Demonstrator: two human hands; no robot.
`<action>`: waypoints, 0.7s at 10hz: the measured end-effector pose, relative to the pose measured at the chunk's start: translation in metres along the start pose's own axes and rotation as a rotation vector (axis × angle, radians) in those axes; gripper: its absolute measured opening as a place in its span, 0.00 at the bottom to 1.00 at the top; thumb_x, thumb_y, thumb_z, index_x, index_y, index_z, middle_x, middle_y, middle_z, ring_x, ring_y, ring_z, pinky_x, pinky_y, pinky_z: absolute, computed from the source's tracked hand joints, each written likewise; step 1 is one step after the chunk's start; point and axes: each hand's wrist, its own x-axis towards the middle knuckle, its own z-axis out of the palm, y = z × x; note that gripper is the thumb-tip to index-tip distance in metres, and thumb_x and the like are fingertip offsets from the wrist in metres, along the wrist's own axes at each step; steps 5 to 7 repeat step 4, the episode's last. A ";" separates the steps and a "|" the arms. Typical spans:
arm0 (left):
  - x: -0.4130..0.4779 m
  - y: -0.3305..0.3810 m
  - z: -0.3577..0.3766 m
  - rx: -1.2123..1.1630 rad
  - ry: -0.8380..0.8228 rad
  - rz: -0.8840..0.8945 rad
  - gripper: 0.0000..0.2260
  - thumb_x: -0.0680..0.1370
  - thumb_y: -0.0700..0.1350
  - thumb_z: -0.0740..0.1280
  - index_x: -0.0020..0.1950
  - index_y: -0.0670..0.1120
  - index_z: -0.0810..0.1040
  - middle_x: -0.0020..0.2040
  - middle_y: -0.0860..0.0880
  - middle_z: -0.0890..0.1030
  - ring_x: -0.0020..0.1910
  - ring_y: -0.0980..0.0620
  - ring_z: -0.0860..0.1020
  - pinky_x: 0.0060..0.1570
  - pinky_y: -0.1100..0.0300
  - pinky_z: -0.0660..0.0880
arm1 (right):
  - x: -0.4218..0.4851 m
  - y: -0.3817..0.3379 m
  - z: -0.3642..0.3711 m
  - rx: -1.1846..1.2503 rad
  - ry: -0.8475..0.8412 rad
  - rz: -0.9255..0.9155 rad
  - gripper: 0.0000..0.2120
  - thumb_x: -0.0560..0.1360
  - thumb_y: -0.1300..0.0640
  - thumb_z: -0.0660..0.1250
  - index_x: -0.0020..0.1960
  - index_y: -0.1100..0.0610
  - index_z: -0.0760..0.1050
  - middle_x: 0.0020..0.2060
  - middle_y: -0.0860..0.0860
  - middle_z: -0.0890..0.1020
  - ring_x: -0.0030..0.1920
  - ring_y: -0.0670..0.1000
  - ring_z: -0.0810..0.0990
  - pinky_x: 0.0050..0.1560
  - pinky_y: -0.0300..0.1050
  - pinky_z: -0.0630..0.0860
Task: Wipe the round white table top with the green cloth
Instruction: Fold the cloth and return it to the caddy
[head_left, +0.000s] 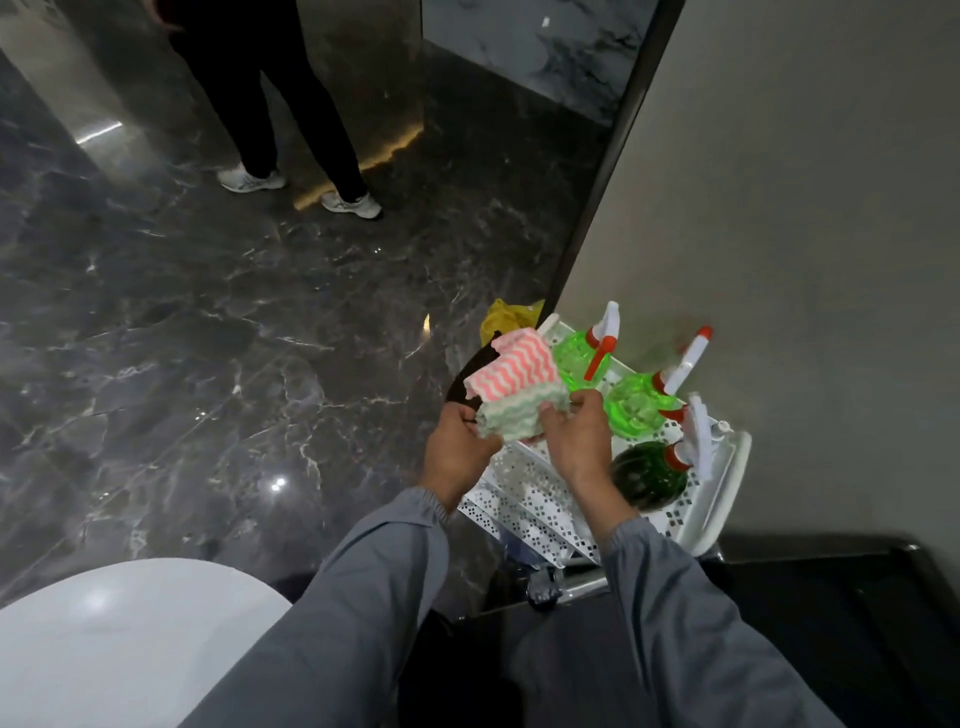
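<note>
Both my hands are over a white perforated cart (524, 499), holding a small stack of folded wavy-striped cloths. The green cloth (506, 418) lies under a pink cloth (517, 369). My left hand (457, 452) grips the stack's left edge, and my right hand (574, 436) pinches its right side. The round white table top (130, 639) shows at the lower left, behind my left sleeve and well apart from the cloths.
Three green spray bottles (636, 402) with red-and-white triggers stand on the cart by the grey wall. A yellow bag (506, 317) hangs beyond the cart. A person in dark trousers and white shoes (301, 192) stands on the dark marble floor.
</note>
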 end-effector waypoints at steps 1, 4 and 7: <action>0.000 -0.001 0.001 0.045 -0.010 0.023 0.20 0.75 0.44 0.78 0.59 0.45 0.71 0.48 0.47 0.77 0.42 0.51 0.74 0.41 0.56 0.73 | -0.001 0.000 0.000 -0.043 0.022 0.004 0.18 0.80 0.51 0.70 0.64 0.58 0.70 0.61 0.56 0.75 0.54 0.55 0.76 0.54 0.51 0.76; -0.012 -0.003 -0.022 -0.104 0.025 0.017 0.22 0.70 0.53 0.82 0.56 0.50 0.74 0.52 0.46 0.80 0.49 0.48 0.81 0.55 0.46 0.82 | -0.026 -0.023 0.003 0.153 0.045 -0.075 0.04 0.78 0.55 0.67 0.48 0.54 0.72 0.43 0.51 0.80 0.42 0.51 0.79 0.45 0.51 0.77; -0.012 -0.003 -0.022 -0.104 0.025 0.017 0.22 0.70 0.53 0.82 0.56 0.50 0.74 0.52 0.46 0.80 0.49 0.48 0.81 0.55 0.46 0.82 | -0.026 -0.023 0.003 0.153 0.045 -0.075 0.04 0.78 0.55 0.67 0.48 0.54 0.72 0.43 0.51 0.80 0.42 0.51 0.79 0.45 0.51 0.77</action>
